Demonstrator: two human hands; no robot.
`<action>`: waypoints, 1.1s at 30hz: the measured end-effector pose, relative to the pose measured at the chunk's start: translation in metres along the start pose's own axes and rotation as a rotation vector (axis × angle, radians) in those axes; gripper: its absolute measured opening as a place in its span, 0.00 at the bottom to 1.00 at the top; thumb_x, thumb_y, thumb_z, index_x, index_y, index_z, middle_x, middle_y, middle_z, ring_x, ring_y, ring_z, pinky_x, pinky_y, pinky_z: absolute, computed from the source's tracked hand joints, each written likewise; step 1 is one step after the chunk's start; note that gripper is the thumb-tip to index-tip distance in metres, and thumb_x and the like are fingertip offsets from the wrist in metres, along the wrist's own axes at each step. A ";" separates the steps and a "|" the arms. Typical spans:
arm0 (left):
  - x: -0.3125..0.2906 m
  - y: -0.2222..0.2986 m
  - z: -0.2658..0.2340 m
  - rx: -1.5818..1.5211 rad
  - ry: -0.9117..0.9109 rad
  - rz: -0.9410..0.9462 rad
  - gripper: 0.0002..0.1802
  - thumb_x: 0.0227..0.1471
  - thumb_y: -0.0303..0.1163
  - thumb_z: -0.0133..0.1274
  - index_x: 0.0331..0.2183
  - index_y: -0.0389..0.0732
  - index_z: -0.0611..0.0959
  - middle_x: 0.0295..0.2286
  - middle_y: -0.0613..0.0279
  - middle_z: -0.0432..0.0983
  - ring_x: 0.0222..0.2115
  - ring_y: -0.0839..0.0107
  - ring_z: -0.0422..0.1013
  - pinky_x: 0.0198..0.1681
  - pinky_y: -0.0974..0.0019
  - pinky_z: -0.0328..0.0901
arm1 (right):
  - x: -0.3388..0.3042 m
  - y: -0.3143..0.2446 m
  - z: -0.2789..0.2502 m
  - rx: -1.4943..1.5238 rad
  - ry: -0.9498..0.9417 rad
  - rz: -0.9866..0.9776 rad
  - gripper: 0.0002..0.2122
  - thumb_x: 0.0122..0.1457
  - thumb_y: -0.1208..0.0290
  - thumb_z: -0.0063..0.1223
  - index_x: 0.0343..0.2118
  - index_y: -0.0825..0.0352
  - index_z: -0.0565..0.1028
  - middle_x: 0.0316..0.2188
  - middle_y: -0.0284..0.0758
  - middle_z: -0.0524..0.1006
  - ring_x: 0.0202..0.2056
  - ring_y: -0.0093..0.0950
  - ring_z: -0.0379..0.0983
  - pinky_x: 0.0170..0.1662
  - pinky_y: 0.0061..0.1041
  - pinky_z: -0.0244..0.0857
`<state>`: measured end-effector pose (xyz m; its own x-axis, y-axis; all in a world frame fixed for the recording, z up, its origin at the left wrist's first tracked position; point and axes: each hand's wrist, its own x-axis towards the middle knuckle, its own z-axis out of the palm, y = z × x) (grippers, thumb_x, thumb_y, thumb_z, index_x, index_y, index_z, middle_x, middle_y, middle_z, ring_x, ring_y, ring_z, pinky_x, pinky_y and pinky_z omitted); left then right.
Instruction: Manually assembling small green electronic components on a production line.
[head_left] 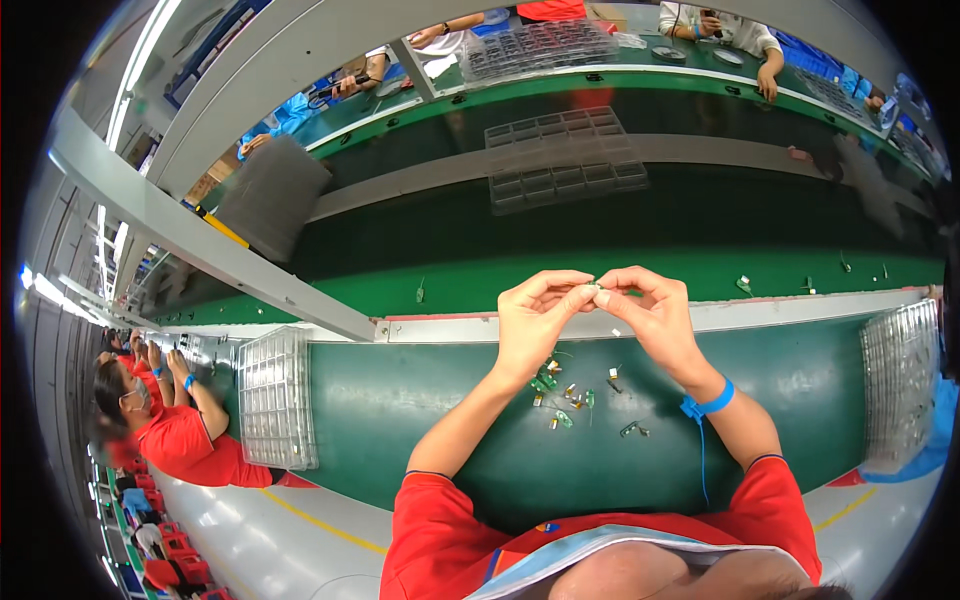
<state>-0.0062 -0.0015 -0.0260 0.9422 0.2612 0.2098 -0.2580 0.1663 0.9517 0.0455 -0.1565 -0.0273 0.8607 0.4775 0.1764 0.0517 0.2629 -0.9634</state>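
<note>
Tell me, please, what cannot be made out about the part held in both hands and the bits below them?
- Small part, head view: mostly covered by fingertips of left hand and right hand; kind unclear.
- Loose pieces on the green mat: too small to identify.
- Clear tray: bent at the fisheye rim.

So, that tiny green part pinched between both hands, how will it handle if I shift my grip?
The small green part is probably very light: fingertips of the left hand and right hand alone hold it. It looks easy to drop, being barely visible between them. Similar loose parts lie scattered flat on the green mat, so it likely won't roll far.
</note>
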 end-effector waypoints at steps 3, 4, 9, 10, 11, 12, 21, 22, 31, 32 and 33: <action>-0.002 -0.003 -0.001 0.036 -0.033 0.007 0.08 0.51 0.21 0.56 0.35 0.29 0.80 0.29 0.55 0.78 0.28 0.72 0.76 0.36 0.70 0.73 | 0.000 -0.003 0.000 -0.099 -0.009 0.004 0.07 0.54 0.78 0.58 0.35 0.74 0.76 0.31 0.34 0.76 0.35 0.21 0.73 0.40 0.22 0.70; -0.004 -0.005 0.000 0.063 -0.020 -0.003 0.09 0.51 0.22 0.56 0.36 0.29 0.79 0.29 0.56 0.78 0.28 0.72 0.76 0.35 0.70 0.73 | -0.001 0.000 0.000 -0.099 -0.008 0.009 0.07 0.54 0.78 0.58 0.35 0.74 0.76 0.31 0.34 0.76 0.35 0.21 0.73 0.40 0.22 0.70; 0.034 -0.014 -0.032 0.363 -0.038 -0.089 0.08 0.49 0.22 0.56 0.34 0.31 0.80 0.23 0.59 0.78 0.23 0.74 0.75 0.28 0.72 0.71 | 0.021 0.020 -0.010 -0.275 -0.007 -0.002 0.08 0.55 0.74 0.58 0.37 0.71 0.77 0.33 0.34 0.77 0.36 0.22 0.73 0.41 0.24 0.70; 0.047 -0.023 -0.052 0.526 -0.011 0.050 0.09 0.48 0.22 0.56 0.35 0.33 0.80 0.21 0.61 0.77 0.21 0.76 0.75 0.25 0.72 0.69 | 0.029 0.022 -0.017 -0.382 0.009 -0.043 0.09 0.55 0.73 0.58 0.37 0.71 0.77 0.33 0.34 0.77 0.38 0.22 0.73 0.42 0.23 0.69; 0.056 -0.030 -0.071 0.872 0.023 0.110 0.11 0.46 0.22 0.57 0.36 0.34 0.81 0.19 0.60 0.77 0.20 0.76 0.75 0.23 0.72 0.69 | 0.035 0.027 -0.029 -0.497 0.030 -0.067 0.09 0.56 0.71 0.57 0.37 0.70 0.77 0.33 0.35 0.77 0.40 0.21 0.73 0.43 0.23 0.69; 0.061 -0.025 -0.083 1.109 0.057 0.091 0.12 0.44 0.25 0.58 0.36 0.35 0.81 0.18 0.56 0.78 0.20 0.71 0.76 0.24 0.68 0.70 | 0.044 0.027 -0.040 -0.631 0.050 -0.089 0.10 0.55 0.71 0.57 0.37 0.71 0.77 0.33 0.37 0.77 0.40 0.24 0.74 0.43 0.24 0.69; 0.052 -0.075 -0.067 1.163 -0.375 0.210 0.11 0.39 0.27 0.60 0.31 0.37 0.82 0.29 0.53 0.76 0.31 0.57 0.74 0.35 0.60 0.68 | 0.037 0.087 -0.051 -1.133 -0.200 -0.195 0.07 0.49 0.78 0.54 0.33 0.69 0.78 0.34 0.41 0.77 0.38 0.40 0.70 0.44 0.37 0.66; 0.047 -0.078 -0.056 1.166 -0.449 0.302 0.11 0.40 0.26 0.59 0.32 0.36 0.82 0.28 0.53 0.76 0.34 0.57 0.72 0.38 0.60 0.67 | 0.036 0.088 -0.049 -1.121 -0.227 -0.214 0.07 0.49 0.80 0.54 0.33 0.69 0.78 0.34 0.41 0.77 0.39 0.40 0.70 0.44 0.37 0.66; 0.046 -0.071 -0.039 0.650 -0.242 -0.181 0.08 0.47 0.23 0.55 0.33 0.32 0.83 0.25 0.59 0.77 0.24 0.73 0.74 0.29 0.69 0.69 | 0.041 0.081 -0.046 -0.703 -0.162 -0.080 0.11 0.53 0.78 0.55 0.40 0.70 0.76 0.39 0.40 0.78 0.40 0.32 0.76 0.45 0.28 0.70; 0.048 -0.066 -0.041 0.543 -0.242 -0.311 0.10 0.50 0.22 0.54 0.37 0.31 0.82 0.27 0.60 0.78 0.25 0.79 0.73 0.29 0.74 0.69 | 0.042 0.077 -0.043 -0.702 -0.162 -0.088 0.11 0.53 0.78 0.55 0.40 0.70 0.76 0.39 0.40 0.78 0.40 0.32 0.76 0.45 0.28 0.70; 0.048 -0.065 -0.042 0.548 -0.240 -0.304 0.10 0.50 0.22 0.54 0.37 0.31 0.82 0.27 0.60 0.78 0.25 0.79 0.73 0.29 0.74 0.69 | 0.044 0.071 -0.040 -0.602 -0.148 0.009 0.11 0.54 0.76 0.56 0.41 0.70 0.77 0.38 0.39 0.79 0.39 0.28 0.76 0.44 0.26 0.70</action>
<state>0.0470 0.0406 -0.0875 0.9936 0.0497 -0.1019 0.1126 -0.3241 0.9393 0.1076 -0.1508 -0.0957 0.7852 0.6004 0.1519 0.3585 -0.2406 -0.9020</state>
